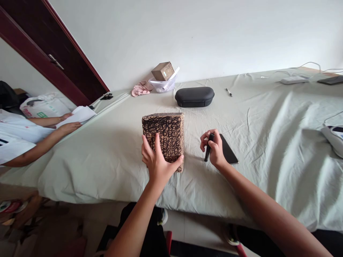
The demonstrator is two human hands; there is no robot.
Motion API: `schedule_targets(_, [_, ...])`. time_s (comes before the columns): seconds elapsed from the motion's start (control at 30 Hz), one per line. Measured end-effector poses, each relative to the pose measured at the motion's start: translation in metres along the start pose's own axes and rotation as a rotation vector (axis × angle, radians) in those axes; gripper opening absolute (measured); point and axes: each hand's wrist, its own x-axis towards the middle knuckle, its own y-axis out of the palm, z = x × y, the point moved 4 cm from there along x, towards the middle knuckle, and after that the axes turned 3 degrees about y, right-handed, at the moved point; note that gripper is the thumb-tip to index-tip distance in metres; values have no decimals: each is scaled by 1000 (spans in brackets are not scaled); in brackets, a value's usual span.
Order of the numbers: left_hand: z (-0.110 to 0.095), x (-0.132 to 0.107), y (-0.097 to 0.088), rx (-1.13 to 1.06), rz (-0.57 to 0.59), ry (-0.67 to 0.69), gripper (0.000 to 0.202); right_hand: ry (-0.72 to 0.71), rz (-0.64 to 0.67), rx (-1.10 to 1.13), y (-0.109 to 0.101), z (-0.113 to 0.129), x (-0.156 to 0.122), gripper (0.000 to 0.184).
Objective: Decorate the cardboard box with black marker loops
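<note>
A brown cardboard box (pixel 167 134) covered in black scribbles stands on the pale green cloth of the table (pixel 112 150). My left hand (pixel 158 160) grips its near face, fingers spread over the front and thumb at the lower right corner. My right hand (pixel 213 148) is closed round a black marker (pixel 208 151), which points down at the cloth to the right of the box. A flat black phone or tablet (pixel 228 150) lies just under and behind that hand.
A black hard case (pixel 194 96) lies behind the box. Farther back are a plastic tub with a small box (pixel 163 76), a pink cloth (pixel 141 89) and a pen (pixel 228 92). Another person's arms and papers (pixel 77 115) are at the left. Cables and devices (pixel 333 135) sit at the right.
</note>
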Motion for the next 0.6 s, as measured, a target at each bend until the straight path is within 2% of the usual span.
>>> schedule_targets(0.07, [0, 0, 0, -1, 4, -2, 117, 65, -13, 15, 5, 9, -2, 20])
schedule_targets(0.13, [0, 0, 0, 1, 6, 0, 117, 164, -19, -19, 10, 13, -3, 38])
schedule_targets(0.23, [0, 0, 0, 10, 2, 4, 117, 326, 82, -136, 21, 8, -6, 56])
schedule_targets(0.37, [0, 0, 1, 17, -5, 8, 117, 402, 186, -211, 29, -2, -12, 61])
schedule_targets(0.5, [0, 0, 1, 14, 1, 10, 117, 393, 172, -217, 27, 0, -11, 59])
schedule_targets(0.6, [0, 0, 1, 11, 3, 5, 117, 395, 140, -195, 23, 4, -7, 46])
